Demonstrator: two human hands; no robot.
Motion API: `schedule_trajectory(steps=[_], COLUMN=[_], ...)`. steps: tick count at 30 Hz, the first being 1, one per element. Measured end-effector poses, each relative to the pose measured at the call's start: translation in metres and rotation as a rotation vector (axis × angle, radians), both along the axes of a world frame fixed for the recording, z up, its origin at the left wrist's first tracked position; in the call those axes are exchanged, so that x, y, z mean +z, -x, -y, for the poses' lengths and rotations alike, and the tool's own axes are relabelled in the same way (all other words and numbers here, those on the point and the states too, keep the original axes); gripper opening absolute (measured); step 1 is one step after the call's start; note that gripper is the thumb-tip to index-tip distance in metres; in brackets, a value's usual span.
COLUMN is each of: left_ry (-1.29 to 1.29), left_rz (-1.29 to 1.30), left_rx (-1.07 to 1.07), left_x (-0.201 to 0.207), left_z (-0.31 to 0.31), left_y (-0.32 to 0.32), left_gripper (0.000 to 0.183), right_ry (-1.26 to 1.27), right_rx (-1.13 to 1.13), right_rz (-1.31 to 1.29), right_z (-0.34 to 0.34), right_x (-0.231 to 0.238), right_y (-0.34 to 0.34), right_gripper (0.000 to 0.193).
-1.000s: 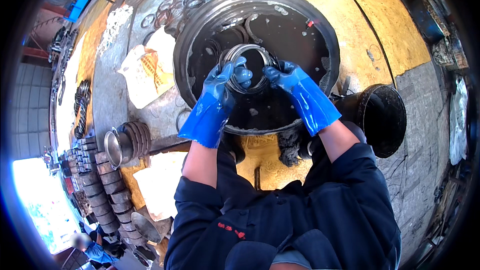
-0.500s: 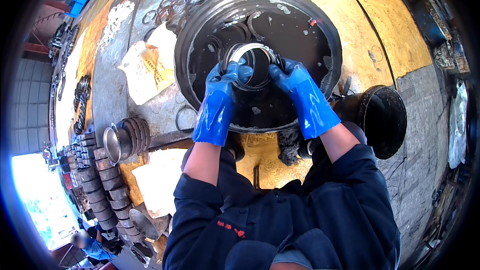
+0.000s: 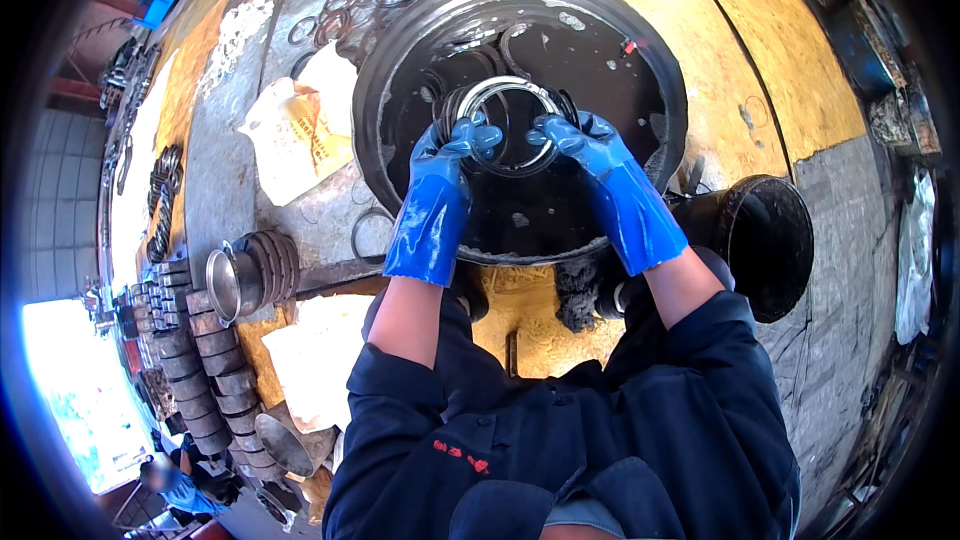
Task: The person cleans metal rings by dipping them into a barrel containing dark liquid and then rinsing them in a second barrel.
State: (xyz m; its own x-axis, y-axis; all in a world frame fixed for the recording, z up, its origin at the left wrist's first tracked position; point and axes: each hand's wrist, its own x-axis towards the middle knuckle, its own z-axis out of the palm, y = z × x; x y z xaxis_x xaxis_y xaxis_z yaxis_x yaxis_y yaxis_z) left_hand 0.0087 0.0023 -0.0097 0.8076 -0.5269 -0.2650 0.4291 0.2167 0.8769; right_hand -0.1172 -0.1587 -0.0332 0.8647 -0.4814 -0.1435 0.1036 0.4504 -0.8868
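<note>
In blue rubber gloves, my left hand point(image 3: 445, 155) and my right hand point(image 3: 590, 155) grip opposite sides of a bundle of thin metal rings point(image 3: 506, 83). The front ring is shiny silver, and darker rings fan out behind it. Both hands have their fingers closed, thumbs at the inner edge. I hold the bundle tilted above a wide round tub point(image 3: 368, 90) of dark liquid point(image 3: 585, 80). Other rings point(image 3: 515, 45) lie partly in the liquid beyond my hands. How many rings I hold is hard to make out.
Left of the tub lie a white sack point(image 3: 300, 130) and a pile of loose rings point(image 3: 340, 15). Stacks of metal cylinders point(image 3: 220, 370) stand at lower left. A black bucket point(image 3: 765, 250) tips on its side at right. Far lower left is another person point(image 3: 185, 490).
The ring bundle has turned so its silver face shows more fully. My right fingers have shifted inward over the ring's near right edge, and the rings spread more at both sides.
</note>
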Motion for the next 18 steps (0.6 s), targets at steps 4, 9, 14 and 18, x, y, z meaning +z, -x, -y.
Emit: schedule_trajectory(steps=[4,9,14,18], left_ry=[0.028,0.115,0.064,0.18], left_rz=[-0.089,-0.161,-0.296,-0.287], left_rx=[0.012,-0.03,-0.063,-0.103], left_x=[0.006,0.006,0.002,-0.007], left_z=[0.003,-0.002,-0.009,-0.019], left_y=[0.002,-0.002,-0.013,-0.025], left_gripper=[0.024,0.023,0.024,0.029], right_ry=[-0.381,-0.258,-0.377,-0.478], right_rx=[0.041,0.024,-0.242,-0.285], right_rz=[0.075,0.113,0.069,0.094], right_z=[0.012,0.014,0.022,0.049], right_x=[-0.006,0.004,0.038,0.016], right_y=[-0.006,-0.005,0.005,-0.002], right_gripper=[0.026,0.022,0.021,0.017])
